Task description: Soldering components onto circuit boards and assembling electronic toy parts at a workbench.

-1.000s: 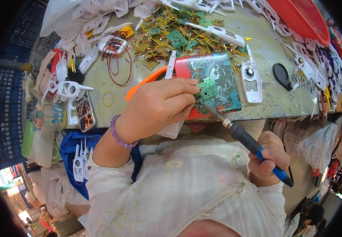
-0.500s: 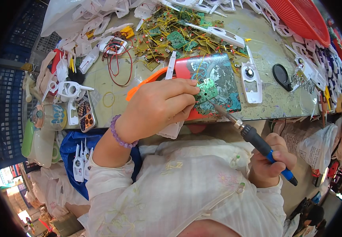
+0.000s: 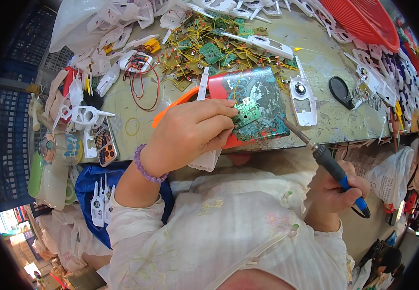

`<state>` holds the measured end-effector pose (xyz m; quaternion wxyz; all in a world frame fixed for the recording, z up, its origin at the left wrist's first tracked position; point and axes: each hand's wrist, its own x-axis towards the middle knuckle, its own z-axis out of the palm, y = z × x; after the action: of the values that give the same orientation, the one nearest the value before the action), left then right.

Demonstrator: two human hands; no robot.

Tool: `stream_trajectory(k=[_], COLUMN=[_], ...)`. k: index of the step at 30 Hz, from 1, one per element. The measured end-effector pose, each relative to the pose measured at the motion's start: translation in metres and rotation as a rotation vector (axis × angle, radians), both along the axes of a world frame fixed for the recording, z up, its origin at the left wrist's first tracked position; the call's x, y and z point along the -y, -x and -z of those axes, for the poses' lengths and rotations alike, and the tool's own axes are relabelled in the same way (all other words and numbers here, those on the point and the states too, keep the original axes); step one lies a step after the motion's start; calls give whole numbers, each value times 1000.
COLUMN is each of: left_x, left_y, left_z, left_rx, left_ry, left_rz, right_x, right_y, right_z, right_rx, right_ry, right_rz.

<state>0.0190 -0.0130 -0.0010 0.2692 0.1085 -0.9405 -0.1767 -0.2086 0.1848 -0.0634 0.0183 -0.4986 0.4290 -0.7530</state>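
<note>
My left hand (image 3: pixel 195 128) is closed on the left edge of a small green circuit board (image 3: pixel 247 113), with a thin yellow wire rising from it. The board is over a worn red and dark, paint-flecked block (image 3: pixel 272 96) at the table's near edge. In my right hand (image 3: pixel 341 187) is a soldering iron (image 3: pixel 329 163) with a black and blue handle. Its tip points up and left, near the block's right edge and apart from the board. A white plastic housing part (image 3: pixel 205 161) sticks out beneath my left hand, and an orange handle-like piece (image 3: pixel 174 105) lies behind it.
Behind the block lies a heap of circuit boards with yellow wires (image 3: pixel 214 50). A white housing (image 3: pixel 303 99) and a black ring-shaped piece (image 3: pixel 341 92) are to the right. A red basket (image 3: pixel 364 21) stands far right; a phone (image 3: pixel 106 145) lies at left.
The soldering iron has drawn away from the circuit board, down and to the right, with my right hand. My left hand keeps hold of the board. The whole view has shifted slightly.
</note>
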Motion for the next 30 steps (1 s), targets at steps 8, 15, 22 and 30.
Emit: stream_trajectory(k=[8, 15, 22, 30], left_x=[1, 1, -1, -3], left_y=[4, 1, 4, 3], left_z=[1, 3, -1, -6], left_rx=[-29, -20, -31, -31], left_ry=[32, 51, 70, 85], left_rz=[4, -22, -32, -13], right_x=[2, -6, -18, -9], right_y=[2, 81, 149, 171], right_z=[-5, -43, -81, -94], right_rx=[-20, 3, 74, 134], right_ry=[-10, 163, -173, -166], right_rz=[39, 1004, 917, 921])
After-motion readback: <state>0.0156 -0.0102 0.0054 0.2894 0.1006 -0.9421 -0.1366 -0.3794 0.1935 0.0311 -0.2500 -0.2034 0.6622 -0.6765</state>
